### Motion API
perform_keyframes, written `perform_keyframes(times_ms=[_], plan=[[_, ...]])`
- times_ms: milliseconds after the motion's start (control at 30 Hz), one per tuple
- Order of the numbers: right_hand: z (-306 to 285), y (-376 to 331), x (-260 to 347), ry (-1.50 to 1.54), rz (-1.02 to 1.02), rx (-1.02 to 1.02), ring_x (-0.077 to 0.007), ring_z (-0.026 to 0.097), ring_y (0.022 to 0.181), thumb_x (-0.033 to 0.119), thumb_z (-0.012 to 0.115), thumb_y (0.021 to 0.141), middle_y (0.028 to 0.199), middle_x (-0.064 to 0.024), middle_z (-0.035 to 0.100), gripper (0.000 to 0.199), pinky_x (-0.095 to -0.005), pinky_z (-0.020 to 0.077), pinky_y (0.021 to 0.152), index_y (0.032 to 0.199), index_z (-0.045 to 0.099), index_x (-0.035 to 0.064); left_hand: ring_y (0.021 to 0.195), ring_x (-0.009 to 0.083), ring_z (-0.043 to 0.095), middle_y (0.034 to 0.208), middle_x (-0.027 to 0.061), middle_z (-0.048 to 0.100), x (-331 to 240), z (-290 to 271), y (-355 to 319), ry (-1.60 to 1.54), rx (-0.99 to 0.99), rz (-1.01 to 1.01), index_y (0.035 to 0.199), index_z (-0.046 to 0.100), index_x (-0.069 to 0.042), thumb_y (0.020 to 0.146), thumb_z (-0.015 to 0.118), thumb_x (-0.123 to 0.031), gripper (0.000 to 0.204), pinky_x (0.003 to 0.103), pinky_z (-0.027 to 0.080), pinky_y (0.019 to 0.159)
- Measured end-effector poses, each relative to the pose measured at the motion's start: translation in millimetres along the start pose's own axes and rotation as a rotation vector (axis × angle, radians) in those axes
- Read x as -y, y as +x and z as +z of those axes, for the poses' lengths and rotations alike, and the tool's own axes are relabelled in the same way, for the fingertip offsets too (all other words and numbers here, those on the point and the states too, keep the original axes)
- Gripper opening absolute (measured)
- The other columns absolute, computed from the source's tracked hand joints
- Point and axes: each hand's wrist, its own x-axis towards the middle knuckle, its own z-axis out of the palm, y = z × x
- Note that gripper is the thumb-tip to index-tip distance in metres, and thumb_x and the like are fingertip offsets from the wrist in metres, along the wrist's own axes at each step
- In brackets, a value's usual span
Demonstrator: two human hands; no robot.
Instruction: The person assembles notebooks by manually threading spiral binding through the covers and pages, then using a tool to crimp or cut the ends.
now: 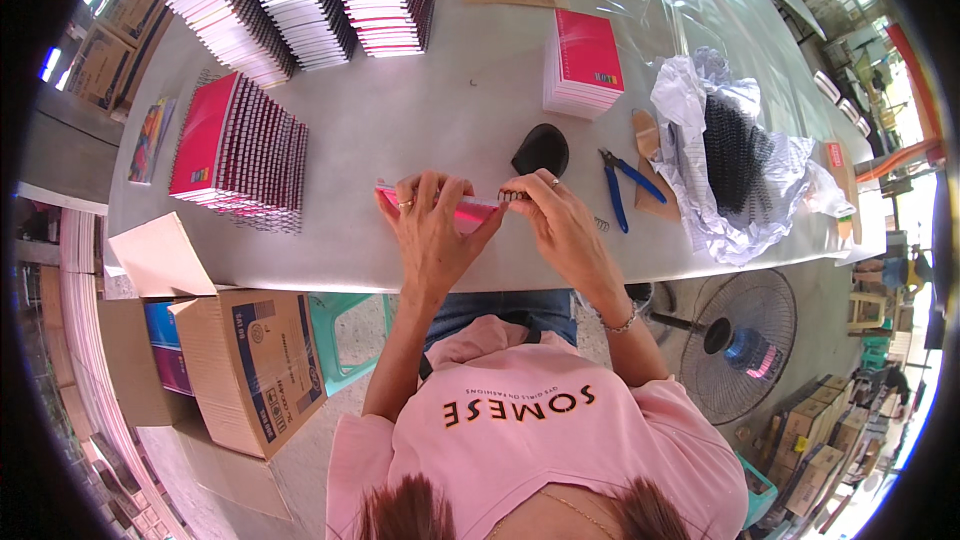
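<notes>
My left hand [436,240] grips a small pink-red notebook [472,212] near the table's front edge, tilted so that one edge faces up. In my right hand [566,232], fingers pinched, is a short dark spiral binding coil [512,196] at the notebook's right end. How far the coil runs through the notebook's holes I cannot tell. Just beyond my right hand lies a black rounded pad-like object [541,150]. Blue-handled cutting pliers [625,188] rest to its right, and a loose piece of coil [601,224] lies by my right wrist.
Coil-bound notebooks [205,135] are stacked at left, with taller stacks [375,0] behind. Another red-covered stack [588,55] stands at far right of centre. Crumpled white paper [700,210] holds many black coils [738,155]. Below the table are an open carton [250,365] and a fan [735,340].
</notes>
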Motion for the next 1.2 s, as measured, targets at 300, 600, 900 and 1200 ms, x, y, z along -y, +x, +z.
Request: perform_keyframes(times_ms=[300,600,900,1200], plan=[[5.9,-3.1,-4.7,-0.015,-0.059,-0.074,-0.0342,0.059,0.092,0.001,0.063,0.087,0.097,-0.0122,0.059,0.024,-0.0445,0.0468,0.078,0.111,0.06,0.0055,0.105,0.0256,0.048,0.096,-0.0005,0.054,2.3,0.2,0.9,0.025,-0.011,0.052,0.092,0.061,-0.017,0.072,0.081,-0.038,0.035,0.056,0.029,0.097],[9.4,-2.5,0.5,-0.043,-0.007,-0.05,-0.0335,0.057,0.096,0.007,0.061,0.091,0.099,-0.0129,0.057,0.02,-0.0432,0.043,0.084,0.11,0.055,0.0049,0.106,0.0239,0.049,0.101,-0.0011,0.056,3.1,-12.4,5.6,0.048,0.121,0.023,0.104,0.059,-0.016,0.082,0.074,-0.025,0.028,0.052,0.03,0.095],[15.0,5.8,3.7,-0.18,-0.049,-0.089,-0.031,0.057,0.093,0.013,0.061,0.092,0.095,-0.0105,0.057,0.015,-0.0435,0.0422,0.081,0.104,0.055,0.0058,0.122,0.0346,0.043,0.128,0.0134,0.045,9.4,-11.2,-0.6,-0.273,-0.213,-0.151,0.12,0.051,-0.009,0.078,0.08,-0.023,0.053,0.05,0.032,0.103],[-6.8,19.6,-33.5,-0.231,0.053,0.002,-0.0354,0.052,0.115,0.021,0.074,0.084,0.121,-0.0164,0.052,0.038,-0.0413,0.0399,0.099,0.114,0.058,0.0041,0.111,0.0363,0.045,0.115,0.0178,0.044,36.6,1.2,-6.9,-0.353,-0.077,-0.118,0.114,0.047,-0.001,0.069,0.089,-0.025,0.067,0.046,0.043,0.092]])
